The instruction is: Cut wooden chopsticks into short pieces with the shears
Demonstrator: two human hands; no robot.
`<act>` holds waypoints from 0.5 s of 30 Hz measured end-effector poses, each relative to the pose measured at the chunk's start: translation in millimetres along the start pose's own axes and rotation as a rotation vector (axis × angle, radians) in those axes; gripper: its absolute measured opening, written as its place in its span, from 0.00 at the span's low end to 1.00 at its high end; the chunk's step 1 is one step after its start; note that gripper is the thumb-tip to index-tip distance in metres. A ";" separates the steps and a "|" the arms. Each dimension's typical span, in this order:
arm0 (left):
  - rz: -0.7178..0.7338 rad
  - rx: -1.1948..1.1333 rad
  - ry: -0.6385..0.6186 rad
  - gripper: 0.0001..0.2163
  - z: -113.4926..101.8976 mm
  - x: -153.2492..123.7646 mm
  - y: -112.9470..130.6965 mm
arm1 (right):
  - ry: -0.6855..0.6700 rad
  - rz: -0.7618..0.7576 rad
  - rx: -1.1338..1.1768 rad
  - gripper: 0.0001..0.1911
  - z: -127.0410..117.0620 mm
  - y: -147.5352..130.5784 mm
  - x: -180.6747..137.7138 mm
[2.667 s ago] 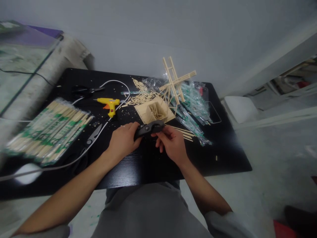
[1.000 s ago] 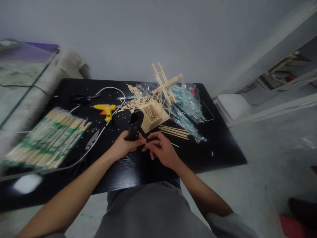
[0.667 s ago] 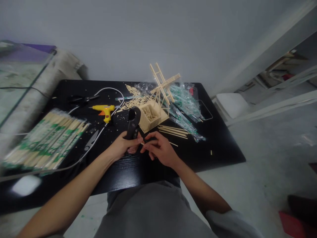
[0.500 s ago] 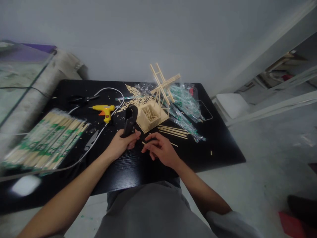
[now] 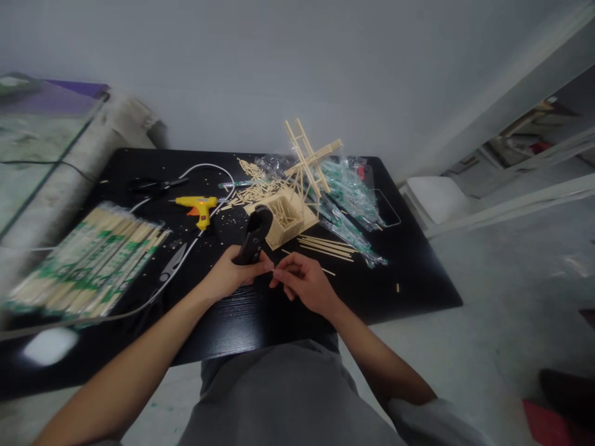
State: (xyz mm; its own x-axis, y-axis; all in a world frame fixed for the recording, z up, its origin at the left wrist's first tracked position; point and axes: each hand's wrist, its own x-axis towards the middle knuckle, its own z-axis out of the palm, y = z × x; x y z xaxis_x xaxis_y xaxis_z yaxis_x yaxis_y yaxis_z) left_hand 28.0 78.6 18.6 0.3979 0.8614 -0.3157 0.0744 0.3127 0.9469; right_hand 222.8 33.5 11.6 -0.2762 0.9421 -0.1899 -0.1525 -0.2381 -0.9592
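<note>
the left hand (image 5: pixel 232 271) is grasping the black cutter (image 5: pixel 253 239), its long axis slanting forward-right, while the right hand (image 5: pixel 304 282) is pinching just beside, whether on anything i cannot tell.

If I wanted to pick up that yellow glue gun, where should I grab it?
By the handle, I'd say, coming from the near side of the table. The yellow glue gun seems to lie on its side, handle towards the person, while its nozzle points left, away from your grip.
</note>
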 end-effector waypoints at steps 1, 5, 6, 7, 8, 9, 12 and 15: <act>-0.015 -0.021 -0.016 0.18 1.1 0.3 -0.6 | 0.002 0.008 -0.001 0.20 -0.3 0.1 -0.5; -0.050 -0.152 -0.067 0.19 4.6 1.9 -4.3 | 0.005 0.023 -0.002 0.20 -2.7 0.3 -2.6; -0.056 -0.180 -0.078 0.20 5.3 2.1 -5.3 | 0.005 0.024 -0.003 0.20 -3.3 0.2 -2.9; -0.062 -0.203 -0.088 0.20 5.9 2.3 -6.3 | 0.005 0.024 -0.005 0.21 -3.7 0.3 -3.2; -0.066 -0.221 -0.098 0.20 6.5 2.4 -7.2 | 0.005 0.024 -0.006 0.21 -3.9 0.4 -3.4; -0.072 -0.236 -0.107 0.20 7.0 2.4 -8.0 | 0.006 0.023 -0.007 0.21 -4.1 0.7 -3.5; -0.087 -0.259 -0.133 0.20 8.0 2.5 -9.9 | 0.015 0.022 -0.009 0.21 -3.8 2.1 -3.3; -0.087 -0.262 -0.145 0.19 8.7 2.6 -10.8 | 0.017 0.029 0.009 0.20 -3.7 3.1 -3.4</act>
State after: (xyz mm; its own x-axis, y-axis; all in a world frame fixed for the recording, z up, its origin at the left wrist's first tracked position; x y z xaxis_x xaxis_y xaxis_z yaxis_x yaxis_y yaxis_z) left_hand 36.2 74.0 8.1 0.5278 0.7667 -0.3655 -0.1171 0.4920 0.8627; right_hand 226.7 30.4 8.4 -0.2648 0.9386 -0.2212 -0.1529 -0.2674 -0.9514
